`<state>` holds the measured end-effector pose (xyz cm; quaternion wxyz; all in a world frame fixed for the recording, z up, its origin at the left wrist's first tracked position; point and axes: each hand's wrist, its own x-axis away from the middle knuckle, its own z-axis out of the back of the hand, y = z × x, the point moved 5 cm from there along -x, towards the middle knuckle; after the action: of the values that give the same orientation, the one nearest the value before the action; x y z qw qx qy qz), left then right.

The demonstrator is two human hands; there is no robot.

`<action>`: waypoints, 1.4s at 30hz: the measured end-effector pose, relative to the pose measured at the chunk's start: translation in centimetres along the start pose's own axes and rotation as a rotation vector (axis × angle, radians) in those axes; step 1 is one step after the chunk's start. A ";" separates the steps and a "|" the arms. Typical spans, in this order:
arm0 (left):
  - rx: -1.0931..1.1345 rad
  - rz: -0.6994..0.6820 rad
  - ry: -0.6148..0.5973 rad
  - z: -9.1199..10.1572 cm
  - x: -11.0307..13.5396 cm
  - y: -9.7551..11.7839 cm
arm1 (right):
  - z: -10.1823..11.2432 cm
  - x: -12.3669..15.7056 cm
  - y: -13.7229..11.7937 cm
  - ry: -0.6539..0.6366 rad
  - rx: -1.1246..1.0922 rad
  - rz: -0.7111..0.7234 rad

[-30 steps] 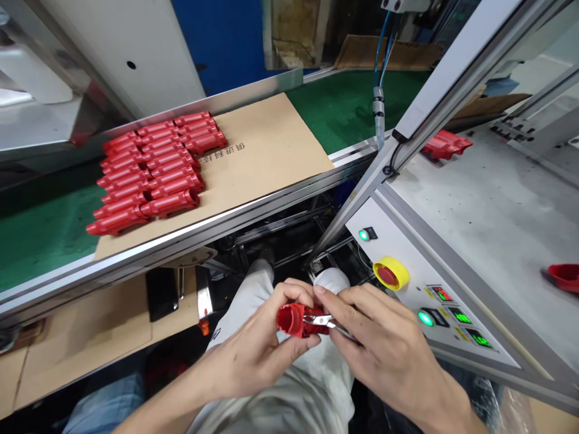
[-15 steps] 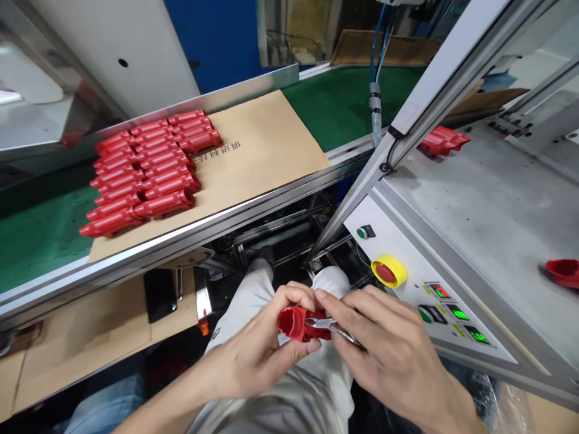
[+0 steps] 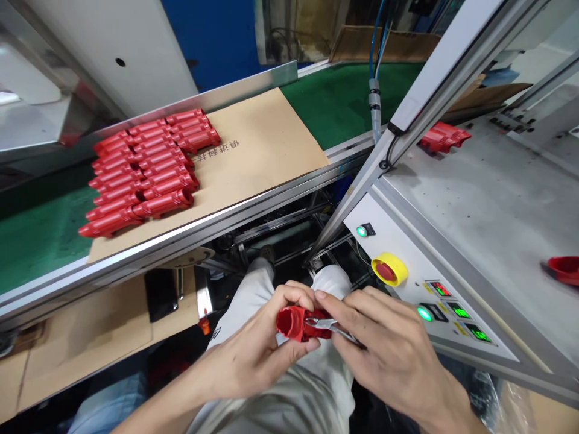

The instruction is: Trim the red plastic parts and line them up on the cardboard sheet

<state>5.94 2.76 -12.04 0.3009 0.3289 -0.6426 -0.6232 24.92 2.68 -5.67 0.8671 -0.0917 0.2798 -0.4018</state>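
My left hand (image 3: 257,349) is wrapped round a red ribbed plastic part (image 3: 292,323), its round hollow end facing left. In my right hand (image 3: 389,343) is a pair of metal nippers (image 3: 322,323), their jaws against the side of the red part. The handles run back under my right fingers and are mostly hidden. Both hands are close together above my lap. My fingers cover the far end of the red part.
Rows of red tubular parts (image 3: 149,163) lie on a cardboard sheet (image 3: 266,138) over a green belt (image 3: 348,96). To the right, a control panel has a red emergency button (image 3: 385,271). More red parts (image 3: 446,137) rest on the grey machine table (image 3: 493,205). An upright metal post (image 3: 420,108) stands between.
The green lamps on the control panel have lit up. Both hands, the nippers and the red part stay almost in place; the view has shifted slightly.
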 end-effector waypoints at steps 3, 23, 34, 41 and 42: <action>-0.017 0.007 -0.007 0.0 0.1 -0.1 | -0.1 0.1 0.0 -0.013 -0.017 -0.001; -0.034 0.000 0.003 0.6 -0.1 -0.2 | -0.3 -0.2 0.7 -0.039 -0.130 -0.025; 0.467 -0.049 0.348 1.9 -0.9 -2.1 | -4.9 2.7 4.0 0.201 -1.026 -0.553; -0.014 0.005 0.465 2.1 -0.3 -2.5 | -5.5 1.5 2.6 0.418 -0.740 -0.583; -0.062 0.016 0.439 2.0 -0.4 -2.5 | -5.6 1.2 2.3 0.390 -0.744 -0.547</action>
<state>4.68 4.27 -14.62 0.4485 0.4422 -0.5449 -0.5535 23.94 3.66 -11.65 0.5701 -0.3880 0.5266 -0.4972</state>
